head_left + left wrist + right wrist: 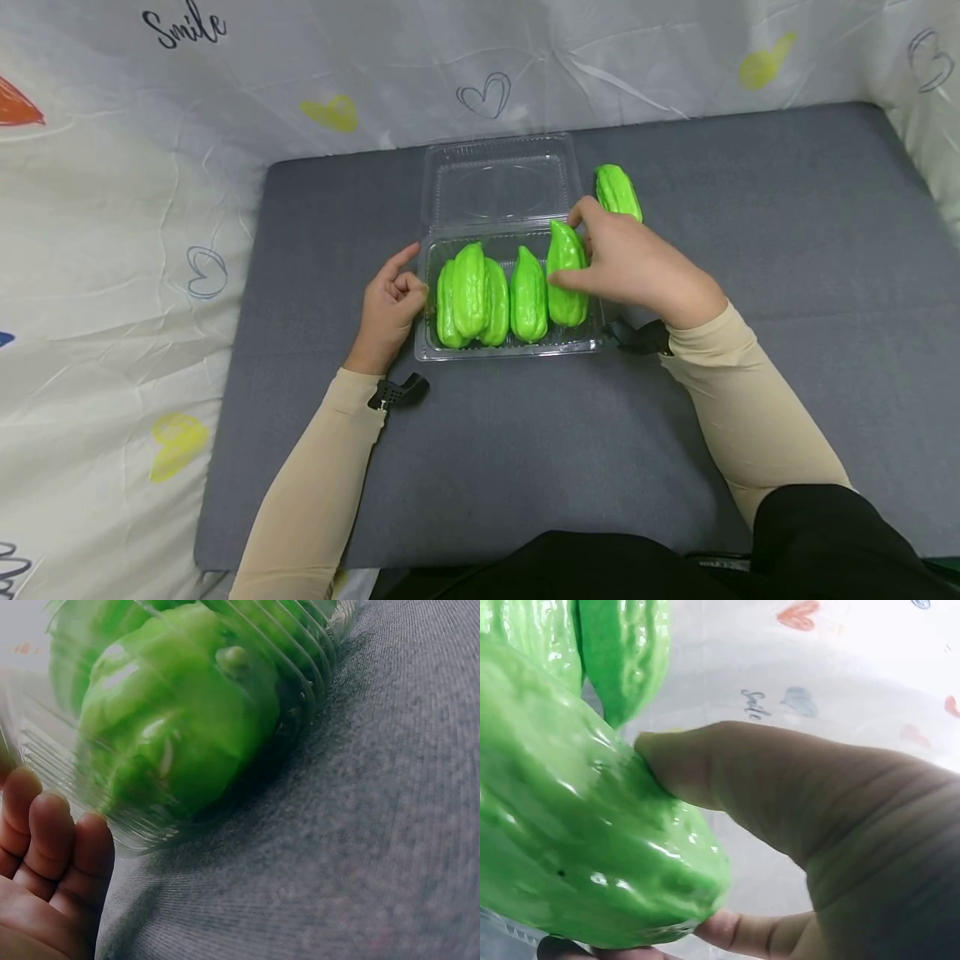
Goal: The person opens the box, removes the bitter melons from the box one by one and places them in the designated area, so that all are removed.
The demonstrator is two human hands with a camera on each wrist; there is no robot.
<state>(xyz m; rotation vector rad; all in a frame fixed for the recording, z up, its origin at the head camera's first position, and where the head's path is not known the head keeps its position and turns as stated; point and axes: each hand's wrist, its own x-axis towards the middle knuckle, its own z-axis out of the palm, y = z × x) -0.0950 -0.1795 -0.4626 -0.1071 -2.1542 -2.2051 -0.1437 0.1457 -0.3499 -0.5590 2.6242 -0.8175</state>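
A clear hinged plastic box [507,353] lies on the table with its lid [500,187] folded back. In its left part, one green bumpy bitter melon [470,292] overlaps two others, and a single bitter melon [529,296] lies near the middle. My right hand [626,254] grips another bitter melon [566,275] at the box's right end, thumb on the near side and fingers around the far side. My left hand [386,312] holds the box's left side, thumb at the rim; in the left wrist view its fingertips [94,832] are close against the outside wall.
One more bitter melon [618,192] lies on the grey cloth-covered table [525,442], beyond my right hand and right of the lid. A white printed curtain [420,75] hangs along the back and left sides.
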